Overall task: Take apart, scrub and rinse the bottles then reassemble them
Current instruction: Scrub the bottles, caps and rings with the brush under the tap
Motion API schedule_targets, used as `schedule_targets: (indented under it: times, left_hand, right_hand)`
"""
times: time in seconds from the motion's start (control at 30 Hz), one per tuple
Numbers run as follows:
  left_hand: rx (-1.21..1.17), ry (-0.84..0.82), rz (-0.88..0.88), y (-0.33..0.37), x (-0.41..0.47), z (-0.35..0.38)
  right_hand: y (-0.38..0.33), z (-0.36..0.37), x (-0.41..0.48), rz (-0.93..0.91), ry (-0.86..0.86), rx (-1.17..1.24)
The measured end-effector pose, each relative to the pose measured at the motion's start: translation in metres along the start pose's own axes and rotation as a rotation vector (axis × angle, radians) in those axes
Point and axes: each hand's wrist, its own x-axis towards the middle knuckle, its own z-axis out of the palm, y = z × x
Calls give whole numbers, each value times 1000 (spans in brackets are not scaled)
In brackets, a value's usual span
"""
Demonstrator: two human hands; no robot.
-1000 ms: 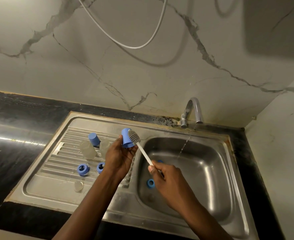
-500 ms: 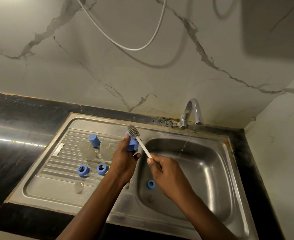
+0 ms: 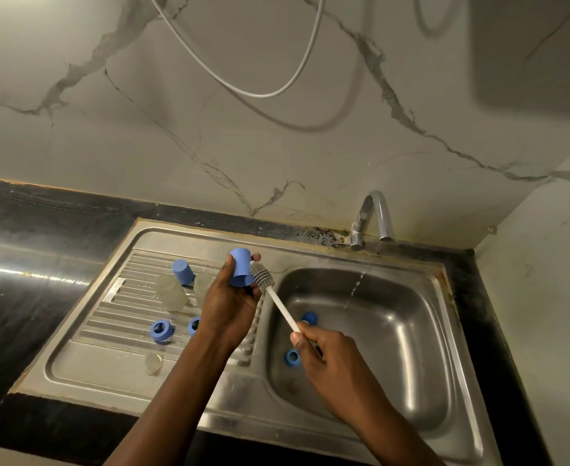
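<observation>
Left hand (image 3: 230, 304): grips the blue cap (image 3: 241, 267), held up over the sink's drainboard (image 3: 109, 317) edge.
Right hand (image 3: 327, 354): curled round the brush (image 3: 262, 279) handle, bristles touching the cap's side.
Slip risk: a hard scrub could knock the wet cap into the basin (image 3: 394, 317).

Blue ring (image 3: 194, 326) and clear bottle (image 3: 202, 283) partly behind left hand (image 3: 230, 306).

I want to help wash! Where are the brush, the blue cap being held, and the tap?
brush (image 3: 262, 279), head view, grey bristle head.
blue cap (image 3: 240, 268), head view, side wall.
tap (image 3: 363, 215), head view, curved spout.
</observation>
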Motion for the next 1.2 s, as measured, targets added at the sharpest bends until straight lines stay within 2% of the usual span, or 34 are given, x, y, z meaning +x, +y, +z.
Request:
schedule_targets:
  times: [0.17, 0.33, 0.63, 0.8, 1.03, 1.2]
  left_hand:
    - [23, 19, -50, -2, -3, 3]
    - [39, 51, -47, -10, -5, 4]
    - [100, 98, -69, -8, -2, 2]
    - [196, 56, -62, -3, -5, 7]
    - [19, -6, -104, 4, -7, 1]
    - [-3, -66, -139, -4, -15, 5]
  right_hand:
    - [-1, -3, 4, 28, 14, 4]
    - [-10, -5, 22, -37, 67, 5]
    - [-14, -9, 29, -44, 58, -56]
    - [-11, -6, 19, -33, 32, -54]
    - [-8, -7, -3, 4, -17, -20]
    - [-8, -7, 3, 22, 22, -12]
